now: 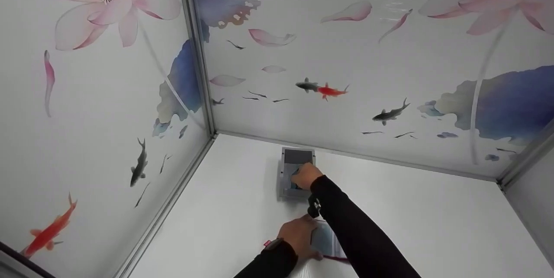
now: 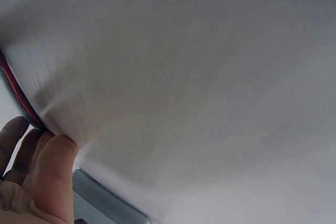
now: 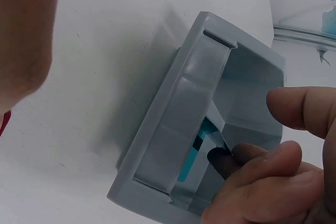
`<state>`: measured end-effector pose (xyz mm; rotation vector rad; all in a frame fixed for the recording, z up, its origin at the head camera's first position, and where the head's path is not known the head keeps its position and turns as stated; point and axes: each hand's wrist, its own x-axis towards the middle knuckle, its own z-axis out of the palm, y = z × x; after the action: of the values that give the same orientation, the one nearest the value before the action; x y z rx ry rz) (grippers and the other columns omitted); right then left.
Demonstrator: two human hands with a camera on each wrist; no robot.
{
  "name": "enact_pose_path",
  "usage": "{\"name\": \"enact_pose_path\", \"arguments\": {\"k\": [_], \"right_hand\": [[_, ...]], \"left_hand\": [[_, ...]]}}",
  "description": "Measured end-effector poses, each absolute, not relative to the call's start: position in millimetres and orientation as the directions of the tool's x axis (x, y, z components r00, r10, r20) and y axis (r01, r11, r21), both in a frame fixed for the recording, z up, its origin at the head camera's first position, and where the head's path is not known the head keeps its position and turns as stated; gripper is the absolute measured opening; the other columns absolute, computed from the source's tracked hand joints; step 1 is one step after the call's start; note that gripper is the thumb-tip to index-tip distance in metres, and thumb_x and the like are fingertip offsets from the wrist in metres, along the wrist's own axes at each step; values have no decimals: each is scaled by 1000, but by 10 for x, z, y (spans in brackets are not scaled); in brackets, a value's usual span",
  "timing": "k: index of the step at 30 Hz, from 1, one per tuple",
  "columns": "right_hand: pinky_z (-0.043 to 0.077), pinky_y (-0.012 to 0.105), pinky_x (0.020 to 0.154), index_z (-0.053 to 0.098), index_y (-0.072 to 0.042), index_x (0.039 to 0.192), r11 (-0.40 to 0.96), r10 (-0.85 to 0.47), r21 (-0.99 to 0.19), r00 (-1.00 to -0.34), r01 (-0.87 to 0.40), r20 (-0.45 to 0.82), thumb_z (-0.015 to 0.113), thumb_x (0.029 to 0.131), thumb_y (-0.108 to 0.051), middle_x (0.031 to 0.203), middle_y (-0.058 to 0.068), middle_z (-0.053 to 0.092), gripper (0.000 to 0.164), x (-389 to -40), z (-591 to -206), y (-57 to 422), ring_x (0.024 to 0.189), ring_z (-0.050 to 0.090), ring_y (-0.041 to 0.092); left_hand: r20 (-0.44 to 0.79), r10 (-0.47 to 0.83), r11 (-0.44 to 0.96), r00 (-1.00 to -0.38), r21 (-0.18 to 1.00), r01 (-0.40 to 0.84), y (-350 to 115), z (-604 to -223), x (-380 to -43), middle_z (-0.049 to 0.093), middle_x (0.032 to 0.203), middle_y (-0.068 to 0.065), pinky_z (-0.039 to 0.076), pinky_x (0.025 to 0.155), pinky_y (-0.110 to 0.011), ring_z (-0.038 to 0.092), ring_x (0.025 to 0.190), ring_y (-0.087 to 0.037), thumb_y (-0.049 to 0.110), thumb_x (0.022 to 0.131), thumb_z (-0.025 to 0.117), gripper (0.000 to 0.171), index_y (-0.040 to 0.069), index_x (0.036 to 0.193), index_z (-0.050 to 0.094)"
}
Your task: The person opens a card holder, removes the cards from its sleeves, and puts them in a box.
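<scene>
In the head view my right hand [image 1: 307,176] reaches into a grey plastic box [image 1: 298,155] on the white surface. In the right wrist view, its bent fingers meet the edge of a thin clear-and-teal piece [image 3: 190,162] inside the box [image 3: 176,124]; its exact kind is unclear. My left hand [image 1: 298,237] holds the left side of a flat pale-blue packet [image 1: 323,240] with a red edge, lying nearer me. The right sleeve covers part of that packet. In the left wrist view, the left fingers [image 2: 55,169] are at its layered red-and-green edge [image 2: 23,100].
White panels printed with lotus flowers and fish [image 1: 331,91] rise behind and to the left of the white tabletop [image 1: 225,200]. Metal edging [image 1: 169,204] runs along their bases. The grey box stands close to the back panel.
</scene>
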<state>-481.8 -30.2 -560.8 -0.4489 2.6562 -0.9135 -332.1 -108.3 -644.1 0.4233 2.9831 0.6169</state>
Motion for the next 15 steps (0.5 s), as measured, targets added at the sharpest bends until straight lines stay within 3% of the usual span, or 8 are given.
{"name": "enact_pose_path", "arguments": {"k": [7, 15], "right_hand": [[30, 27, 51, 41, -21, 53, 749, -367, -637, -915, -183, -170, 68, 100, -13, 50, -10, 35, 55, -4781, -5608, -254, 49, 30, 10], [30, 28, 51, 47, -19, 56, 729, -369, -658, -918, -188, -146, 65, 100, -9, 52, -7, 40, 49, -4696, -5559, -229, 50, 33, 12]], "left_hand": [[-4, 269, 888, -963, 387, 247, -1058, -6460, -3329, 76, 145, 5, 65, 96, -36, 75, 125, -16, 57, 74, 107, 80, 27, 143, 78], [-6, 274, 886, -962, 391, 250, -1074, -6374, -3277, 76, 141, 2, 65, 94, -38, 76, 121, -19, 53, 75, 107, 78, 22, 141, 80]]}}
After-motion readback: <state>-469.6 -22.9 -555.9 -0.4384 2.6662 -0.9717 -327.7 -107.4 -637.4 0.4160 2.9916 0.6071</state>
